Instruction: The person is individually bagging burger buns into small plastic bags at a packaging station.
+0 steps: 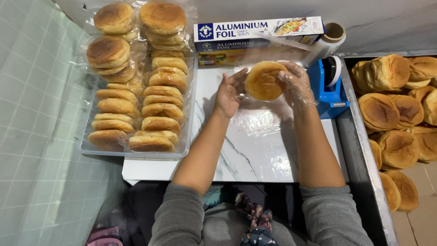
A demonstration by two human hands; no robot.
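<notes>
While both hands hold a bun (263,81) up over the bench (255,150), wrapping looks in hand: left hand (230,93) fingers cup its side, right hand (298,84), in clear plastic, grasps the other edge; wrapped buns fill the tray (136,152), loose buns (396,114) sit right, tape dispenser (328,86) close; folding film needs a steady grip

The bun (263,80) at the centre was golden brown, its rim paler. The slab (255,150) under it was white with thin grey veins. At three o'clock sat a bright blue tape holder (328,91). At twelve o'clock lay a box (257,38) in white, dark blue and yellow. At nine o'clock the wrapped buns (136,86) were tan with darker brown tops. The wall (41,114) there was pale green, crossed by a light grid. Both sleeves (182,218) at six o'clock were grey.
</notes>
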